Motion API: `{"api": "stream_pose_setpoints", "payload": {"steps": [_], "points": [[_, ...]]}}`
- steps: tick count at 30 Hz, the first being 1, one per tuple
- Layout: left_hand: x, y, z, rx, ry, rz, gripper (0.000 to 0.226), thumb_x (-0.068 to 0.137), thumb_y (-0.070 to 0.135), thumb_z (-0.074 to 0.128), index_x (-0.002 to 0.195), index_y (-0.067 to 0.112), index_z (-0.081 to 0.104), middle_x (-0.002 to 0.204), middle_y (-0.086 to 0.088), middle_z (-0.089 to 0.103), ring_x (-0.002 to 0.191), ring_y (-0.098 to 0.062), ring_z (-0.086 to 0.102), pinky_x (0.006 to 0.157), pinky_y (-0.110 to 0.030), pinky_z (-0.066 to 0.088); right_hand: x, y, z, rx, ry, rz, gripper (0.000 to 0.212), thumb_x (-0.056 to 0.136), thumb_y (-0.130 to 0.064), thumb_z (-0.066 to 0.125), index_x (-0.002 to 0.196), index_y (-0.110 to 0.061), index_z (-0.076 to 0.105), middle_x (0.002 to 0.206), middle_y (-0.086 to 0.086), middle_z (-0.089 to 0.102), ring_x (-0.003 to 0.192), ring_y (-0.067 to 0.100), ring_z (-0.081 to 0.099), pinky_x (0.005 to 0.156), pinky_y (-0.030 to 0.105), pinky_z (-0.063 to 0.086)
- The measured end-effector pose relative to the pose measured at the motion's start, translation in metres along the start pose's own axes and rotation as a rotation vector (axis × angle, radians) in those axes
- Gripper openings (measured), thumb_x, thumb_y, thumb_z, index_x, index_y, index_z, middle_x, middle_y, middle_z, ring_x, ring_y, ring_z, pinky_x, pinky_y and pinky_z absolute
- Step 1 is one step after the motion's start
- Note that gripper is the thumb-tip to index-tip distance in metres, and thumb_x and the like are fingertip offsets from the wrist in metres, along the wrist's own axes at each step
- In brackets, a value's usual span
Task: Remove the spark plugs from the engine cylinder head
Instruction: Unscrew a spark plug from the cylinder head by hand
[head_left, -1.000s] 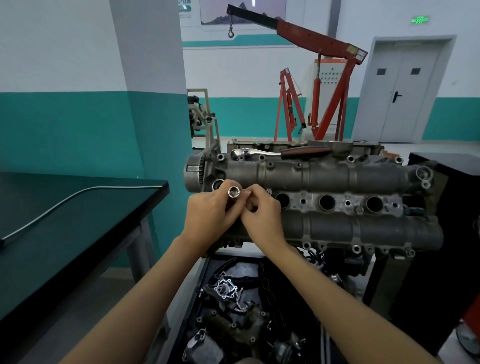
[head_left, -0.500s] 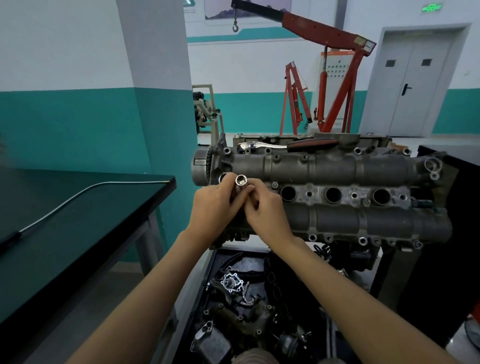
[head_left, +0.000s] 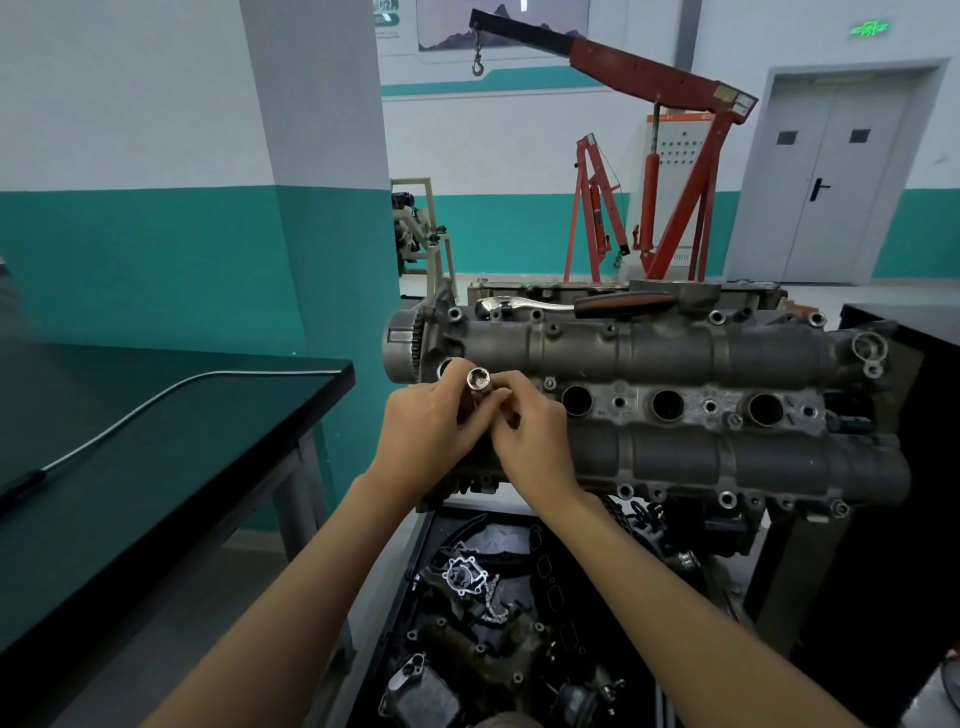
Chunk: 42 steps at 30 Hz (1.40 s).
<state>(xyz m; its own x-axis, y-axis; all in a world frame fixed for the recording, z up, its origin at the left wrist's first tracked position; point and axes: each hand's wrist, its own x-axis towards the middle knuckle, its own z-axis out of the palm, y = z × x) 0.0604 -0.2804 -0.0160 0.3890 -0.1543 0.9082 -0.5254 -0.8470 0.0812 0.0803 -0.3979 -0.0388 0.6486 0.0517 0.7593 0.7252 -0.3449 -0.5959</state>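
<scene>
Socket (head_left: 478, 379) work is what's going on right now: a chrome spark plug socket is held upright over the leftmost plug well, pinched by the left hand (head_left: 426, 436) around its barrel while the right hand (head_left: 530, 441) grips it lower down with curled fingers. The cylinder head (head_left: 675, 358) is parked on a stand, and three more plug wells (head_left: 667, 405) are seen open in a row to the right (whether plugs are still down in them can't be told, it's all dark in there). No plug is visible anywhere. The step looks like seating the socket in the first well, or lifting it out; hard to call. Next, the ratchet (head_left: 571, 303) lying along the top of the head would probably need to be picked up and fitted on squarely, so the plug isn't cross-loaded. Below, a black parts bin (head_left: 421, 561) is filled with greasy bits: a gasket-like plate (head_left: 464, 577), a chain, housings. A cable (head_left: 156, 410) is laid on the dark counter (head_left: 130, 493).
</scene>
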Motion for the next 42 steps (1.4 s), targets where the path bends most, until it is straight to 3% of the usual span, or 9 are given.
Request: {"api": "stream_pose_setpoints", "payload": {"steps": [4, 13, 18, 22, 25, 27, 32, 37, 42], "points": [[-0.001, 0.002, -0.006, -0.028, -0.046, 0.046, 0.035, 0.087, 0.032, 0.044, 0.098, 0.007, 0.065, 0.049, 0.004, 0.056, 0.042, -0.018, 0.056, 0.042, -0.024, 0.04, -0.001, 0.001, 0.001, 0.0, -0.03, 0.026, 0.015, 0.087, -0.008, 0.055, 0.099, -0.014, 0.062, 0.068, -0.016, 0.058, 0.063, -0.002, 0.056, 0.058, 0.009, 0.04], [0.0, 0.0, -0.005, 0.019, -0.06, 0.02, 0.038, 0.089, 0.035, 0.043, 0.087, 0.004, 0.065, 0.049, -0.002, 0.057, 0.04, -0.02, 0.054, 0.037, -0.031, 0.043, 0.002, -0.003, 0.002, -0.024, -0.009, 0.092, 0.014, 0.085, -0.013, 0.061, 0.098, -0.016, 0.056, 0.053, -0.015, 0.045, 0.053, -0.003, 0.049, 0.05, 0.013, 0.035], [0.0, 0.003, -0.002, -0.001, -0.035, -0.032, 0.038, 0.087, 0.039, 0.055, 0.076, 0.003, 0.059, 0.047, -0.003, 0.055, 0.039, -0.019, 0.053, 0.036, -0.03, 0.042, 0.001, -0.004, 0.001, -0.01, -0.013, 0.084, 0.013, 0.087, -0.01, 0.058, 0.082, -0.02, 0.052, 0.053, -0.012, 0.046, 0.053, 0.001, 0.048, 0.048, 0.016, 0.034], [0.001, 0.006, -0.003, -0.02, -0.011, -0.059, 0.032, 0.082, 0.034, 0.064, 0.071, 0.005, 0.054, 0.044, 0.0, 0.048, 0.037, -0.017, 0.048, 0.039, -0.023, 0.033, -0.001, -0.003, -0.001, -0.024, -0.047, 0.04, 0.016, 0.087, -0.004, 0.052, 0.096, -0.014, 0.061, 0.061, -0.01, 0.057, 0.057, 0.004, 0.053, 0.052, 0.017, 0.038], [0.001, 0.005, -0.007, -0.018, -0.037, 0.024, 0.032, 0.086, 0.036, 0.053, 0.085, 0.007, 0.064, 0.046, 0.003, 0.051, 0.038, -0.016, 0.051, 0.041, -0.02, 0.034, -0.002, -0.003, -0.001, -0.05, -0.067, 0.031, 0.023, 0.088, -0.005, 0.051, 0.106, -0.014, 0.062, 0.077, 0.003, 0.068, 0.07, 0.016, 0.062, 0.061, 0.029, 0.045], [0.0, 0.004, -0.009, -0.02, -0.049, 0.052, 0.033, 0.087, 0.032, 0.048, 0.094, 0.006, 0.067, 0.046, 0.003, 0.053, 0.039, -0.018, 0.052, 0.042, -0.02, 0.035, -0.002, -0.003, -0.001, -0.05, -0.064, 0.02, 0.021, 0.09, -0.008, 0.051, 0.108, -0.014, 0.061, 0.077, 0.001, 0.067, 0.069, 0.016, 0.062, 0.061, 0.028, 0.044], [0.001, 0.005, -0.004, -0.034, -0.029, -0.081, 0.029, 0.085, 0.028, 0.062, 0.077, 0.0, 0.059, 0.047, -0.005, 0.054, 0.039, -0.023, 0.053, 0.038, -0.031, 0.042, 0.002, -0.003, 0.001, -0.028, -0.016, 0.101, 0.022, 0.088, -0.016, 0.059, 0.109, -0.017, 0.052, 0.06, -0.012, 0.052, 0.055, 0.003, 0.048, 0.055, 0.024, 0.042], [0.003, 0.011, -0.003, -0.056, -0.011, -0.142, 0.03, 0.083, 0.023, 0.071, 0.071, 0.002, 0.053, 0.046, -0.002, 0.049, 0.038, -0.019, 0.046, 0.039, -0.031, 0.038, 0.001, -0.003, 0.003, 0.053, 0.041, 0.121, 0.027, 0.087, -0.011, 0.058, 0.074, -0.027, 0.042, 0.051, -0.009, 0.039, 0.047, 0.005, 0.038, 0.048, 0.022, 0.032], [0.002, 0.009, -0.01, -0.08, -0.048, -0.058, 0.031, 0.086, 0.036, 0.055, 0.095, 0.008, 0.067, 0.048, 0.01, 0.047, 0.041, -0.013, 0.051, 0.044, -0.021, 0.037, -0.003, -0.002, 0.001, 0.006, 0.007, 0.008, 0.011, 0.088, -0.006, 0.053, 0.08, -0.014, 0.05, 0.057, -0.013, 0.046, 0.057, 0.0, 0.048, 0.049, 0.013, 0.033]]}}
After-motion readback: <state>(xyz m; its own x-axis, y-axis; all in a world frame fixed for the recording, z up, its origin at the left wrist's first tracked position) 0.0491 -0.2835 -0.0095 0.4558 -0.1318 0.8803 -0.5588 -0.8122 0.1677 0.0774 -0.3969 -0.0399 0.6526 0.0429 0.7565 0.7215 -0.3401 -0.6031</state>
